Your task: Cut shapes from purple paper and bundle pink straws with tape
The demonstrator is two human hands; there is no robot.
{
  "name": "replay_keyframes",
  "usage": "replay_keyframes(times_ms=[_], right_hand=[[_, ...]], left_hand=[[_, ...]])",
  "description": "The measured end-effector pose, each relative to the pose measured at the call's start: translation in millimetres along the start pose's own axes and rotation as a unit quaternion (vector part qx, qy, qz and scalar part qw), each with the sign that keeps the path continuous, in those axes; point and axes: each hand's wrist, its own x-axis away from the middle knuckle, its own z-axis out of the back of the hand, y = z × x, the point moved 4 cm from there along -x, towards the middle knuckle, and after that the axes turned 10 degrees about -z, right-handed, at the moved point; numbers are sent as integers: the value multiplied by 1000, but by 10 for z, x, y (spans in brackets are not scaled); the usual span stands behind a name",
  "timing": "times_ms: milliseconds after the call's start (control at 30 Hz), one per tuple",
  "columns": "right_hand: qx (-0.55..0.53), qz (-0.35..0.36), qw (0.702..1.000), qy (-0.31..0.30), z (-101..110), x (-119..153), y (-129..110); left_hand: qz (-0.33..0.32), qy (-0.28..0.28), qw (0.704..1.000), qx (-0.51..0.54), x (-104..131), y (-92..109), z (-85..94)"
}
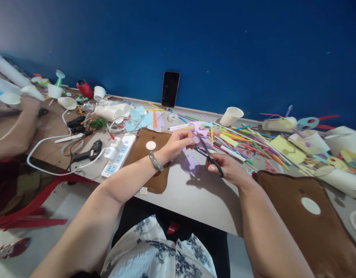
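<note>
My left hand, with a bracelet at the wrist, pinches a small purple paper piece above the white table. Black-handled scissors are in my right hand, and their parted blades reach up beside the purple piece. Beneath both hands a round purple paper disc lies flat. Purple scraps are spread just behind the blades.
A brown mat and a power strip lie left, near a glue gun. Colored sticks and paper cups fill the right. A phone leans on the blue wall. Another person's arm is far left.
</note>
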Motion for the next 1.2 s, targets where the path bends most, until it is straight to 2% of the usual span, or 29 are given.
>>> replay_keyframes(times_ms=[533, 833, 1067, 1200], right_hand=[[-2, -1, 1000, -8, -4, 13, -8], [-7, -10, 1000, 5, -14, 2, -21], [-1, -11, 1000, 16, -30, 3, -92], [-26, -16, 997, 73, 8, 9, -84]], left_hand=[[-1, 17, 1000, 8, 18, -15, 23], [4, 44, 999, -16, 10, 2, 28], [35, 79, 996, -30, -9, -65, 57], [48, 64, 996, -26, -6, -91, 57]])
